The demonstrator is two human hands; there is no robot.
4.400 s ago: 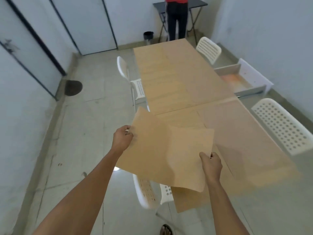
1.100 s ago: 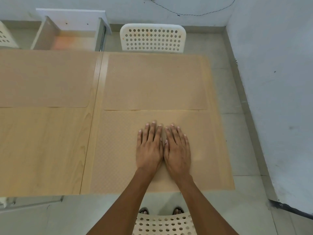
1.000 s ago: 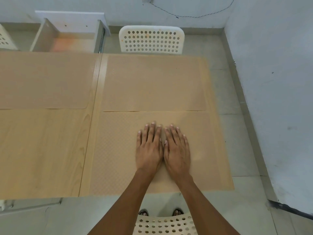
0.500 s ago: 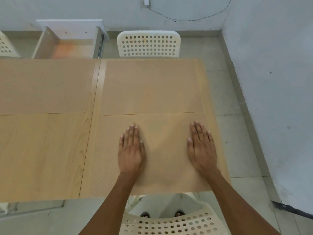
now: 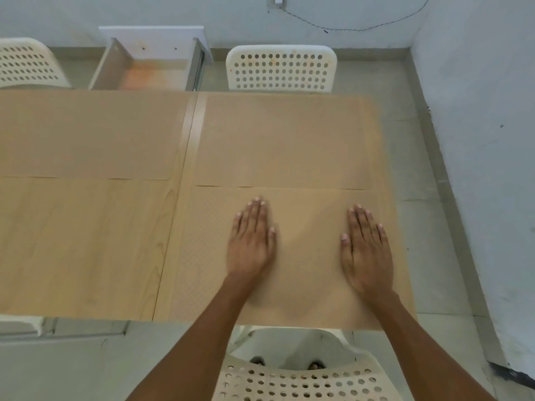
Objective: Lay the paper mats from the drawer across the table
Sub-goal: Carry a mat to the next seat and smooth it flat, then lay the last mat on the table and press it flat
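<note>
Brown paper covers the right end of the table (image 5: 86, 241): the near mat (image 5: 304, 256) lies under both palms, its far edge meeting the far mat (image 5: 283, 140), with a third mat (image 5: 86, 134) far left. The left hand (image 5: 250, 244) and right hand (image 5: 366, 250) press flat, fingers straight and together, well apart, gripping nothing. The near-left section looks bare. The risk is drag: palms sliding outward could skew the thin sheet, ruck it over its neighbour, or push it past the table's edge. The drawer (image 5: 156, 68) stands open behind.

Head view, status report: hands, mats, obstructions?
Left hand and right hand flat, apart, on near mat. Three mats visible; near-left table bare. No obstructions.
</note>
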